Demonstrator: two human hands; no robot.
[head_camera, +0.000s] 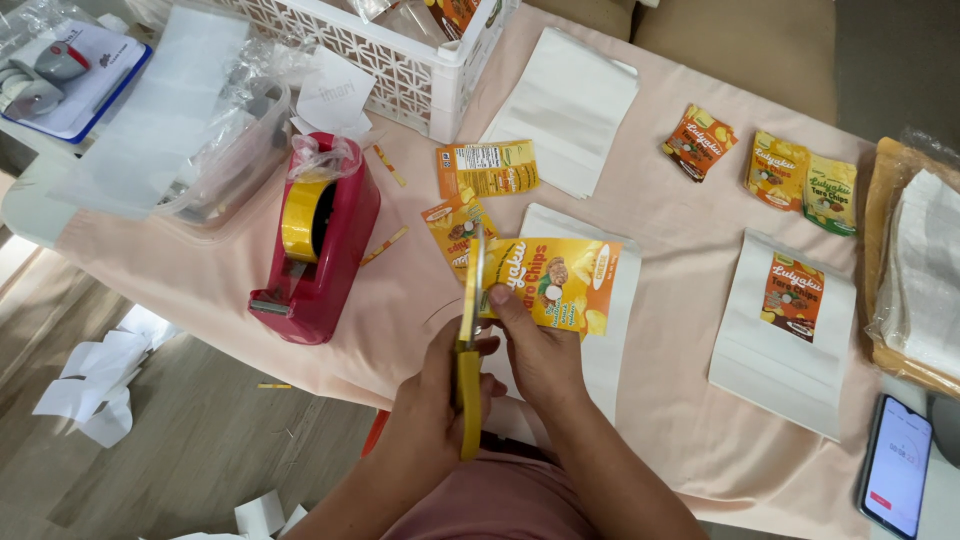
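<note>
Far left: a clipboard (85, 75) with blue edging lies at the table's corner, beside a clear plastic tub (235, 150) draped with a white sheet.
Floor: paper scraps (95, 385) lie scattered on the wood below the table edge.
Tape dispenser: a red tape dispenser (325, 250) loaded with a yellow roll stands on the pink tablecloth (660, 250), left of the hands.
Basket: a white lattice basket (400, 60) sits at the top, behind the dispenser.
Left hand: the left hand (430, 395) is curled closed around the yellow scissors (468, 340), fingers through the handles, blades pointing away from the body.
Label: the yellow printed label (560, 285) is held above the table between the two hands; the scissor blades meet its left edge, and two cut labels (470, 200) lie just beyond.
Right hand: the right hand (540, 355) pinches the label's lower left corner, thumb on top pressed onto the print, the other fingers tucked underneath out of sight.
Under the hands: a white paper bag (610, 345) lies flat beneath the label, with a stack of white bags (565, 105) farther back.
Right: three loose labels (770, 165) lie in a row, near a white bag with a label stuck on (785, 330).
Far right: a plastic-wrapped bundle of bags (920, 280) rests above a phone (895, 465) with a lit screen.
</note>
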